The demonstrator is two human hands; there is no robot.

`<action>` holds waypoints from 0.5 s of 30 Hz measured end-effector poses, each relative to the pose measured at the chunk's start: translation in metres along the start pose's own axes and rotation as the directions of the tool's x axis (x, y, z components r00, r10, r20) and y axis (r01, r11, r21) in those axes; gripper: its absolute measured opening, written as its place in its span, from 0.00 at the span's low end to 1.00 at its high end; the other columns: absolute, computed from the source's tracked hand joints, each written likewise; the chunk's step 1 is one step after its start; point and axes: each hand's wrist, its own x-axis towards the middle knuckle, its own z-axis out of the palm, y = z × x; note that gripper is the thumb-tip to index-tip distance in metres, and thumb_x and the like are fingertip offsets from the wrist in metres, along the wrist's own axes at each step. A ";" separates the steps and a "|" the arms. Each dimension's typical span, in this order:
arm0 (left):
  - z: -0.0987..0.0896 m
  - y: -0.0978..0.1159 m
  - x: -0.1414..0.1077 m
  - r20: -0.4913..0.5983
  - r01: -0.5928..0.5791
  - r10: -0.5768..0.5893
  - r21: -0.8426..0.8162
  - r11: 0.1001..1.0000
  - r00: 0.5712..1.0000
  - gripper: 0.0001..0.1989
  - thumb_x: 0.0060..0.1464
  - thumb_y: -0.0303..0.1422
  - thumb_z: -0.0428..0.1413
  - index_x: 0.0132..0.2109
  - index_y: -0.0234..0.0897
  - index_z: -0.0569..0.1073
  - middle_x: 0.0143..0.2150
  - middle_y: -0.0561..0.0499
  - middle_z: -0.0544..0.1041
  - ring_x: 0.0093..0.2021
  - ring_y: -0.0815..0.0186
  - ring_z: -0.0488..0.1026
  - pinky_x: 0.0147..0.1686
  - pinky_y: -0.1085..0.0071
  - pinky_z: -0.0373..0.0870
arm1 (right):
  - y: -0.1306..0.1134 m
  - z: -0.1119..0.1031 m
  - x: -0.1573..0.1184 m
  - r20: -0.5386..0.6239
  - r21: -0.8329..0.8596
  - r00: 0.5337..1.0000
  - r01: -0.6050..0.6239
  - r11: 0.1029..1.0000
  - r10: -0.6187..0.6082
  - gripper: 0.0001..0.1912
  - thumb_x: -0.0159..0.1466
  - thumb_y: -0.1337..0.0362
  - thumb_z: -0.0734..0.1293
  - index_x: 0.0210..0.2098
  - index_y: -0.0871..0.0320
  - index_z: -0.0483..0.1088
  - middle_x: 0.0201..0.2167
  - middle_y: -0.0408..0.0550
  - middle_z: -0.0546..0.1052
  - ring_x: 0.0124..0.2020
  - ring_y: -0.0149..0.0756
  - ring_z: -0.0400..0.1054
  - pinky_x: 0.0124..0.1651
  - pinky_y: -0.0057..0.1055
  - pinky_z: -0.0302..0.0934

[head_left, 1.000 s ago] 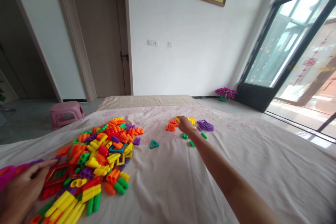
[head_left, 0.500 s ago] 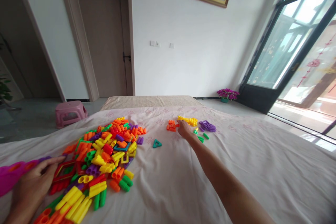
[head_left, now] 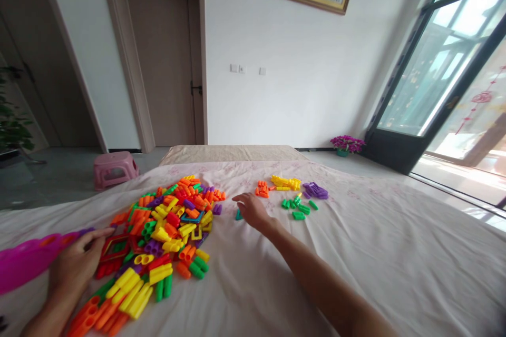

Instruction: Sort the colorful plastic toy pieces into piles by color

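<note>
A big mixed pile of plastic pieces (head_left: 169, 231) in yellow, orange, green, red and purple covers the left of the cloth. My left hand (head_left: 79, 260) rests at its left edge beside a magenta container (head_left: 31, 260), thumb and forefinger apart; whether it holds something is hidden. My right hand (head_left: 253, 210) hovers with spread fingers over a teal triangle (head_left: 238, 215), partly covered, and holds nothing. Beyond it lie small groups: orange pieces (head_left: 262, 189), yellow pieces (head_left: 285, 183), purple pieces (head_left: 315, 190) and green pieces (head_left: 301, 209).
A wrinkled pale cloth (head_left: 245, 284) covers the surface. Past its far edge is a beige covered surface (head_left: 233, 153). On the floor stand a pink stool (head_left: 116, 168) at the left and a pot of magenta flowers (head_left: 347, 144) at the right.
My right hand has moved left and nearer from the orange and yellow groups to the teal triangle, uncovering those pieces and more green ones. The view has shifted slightly; my left hand stays by the pile.
</note>
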 end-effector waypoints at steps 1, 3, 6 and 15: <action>-0.001 0.001 0.000 0.010 0.021 -0.021 -0.015 1.000 1.000 0.20 0.56 0.43 0.52 0.49 0.41 0.81 0.31 0.53 0.82 0.32 0.60 0.77 0.28 0.73 0.66 | -0.014 0.007 -0.001 0.004 0.053 0.998 0.069 0.996 -0.070 0.16 0.65 0.72 0.63 0.50 0.55 0.76 0.48 0.49 0.79 0.52 0.38 0.70 0.56 0.33 0.61; -0.001 0.001 0.001 -0.006 0.021 -0.021 -0.022 1.000 1.000 0.19 0.55 0.43 0.53 0.49 0.42 0.81 0.32 0.53 0.82 0.33 0.60 0.76 0.29 0.73 0.65 | -0.036 0.020 -0.001 0.018 0.118 0.983 0.180 0.977 -0.183 0.15 0.66 0.69 0.65 0.50 0.54 0.75 0.48 0.48 0.79 0.51 0.38 0.70 0.56 0.33 0.61; -0.001 0.000 0.001 -0.004 0.034 -0.034 -0.052 0.998 0.999 0.17 0.54 0.42 0.55 0.47 0.43 0.81 0.31 0.54 0.81 0.33 0.60 0.76 0.29 0.73 0.64 | -0.054 0.034 0.003 0.041 0.109 0.961 0.267 0.957 -0.273 0.13 0.65 0.66 0.68 0.50 0.53 0.74 0.48 0.48 0.77 0.51 0.39 0.68 0.55 0.33 0.60; -0.002 0.002 0.000 0.018 0.016 -0.016 -0.028 0.999 1.000 0.19 0.56 0.42 0.53 0.49 0.41 0.80 0.31 0.54 0.82 0.32 0.60 0.77 0.28 0.73 0.66 | -0.044 0.035 -0.002 0.110 0.028 0.977 0.182 0.983 -0.184 0.08 0.64 0.64 0.69 0.44 0.53 0.72 0.41 0.45 0.77 0.43 0.36 0.70 0.45 0.28 0.60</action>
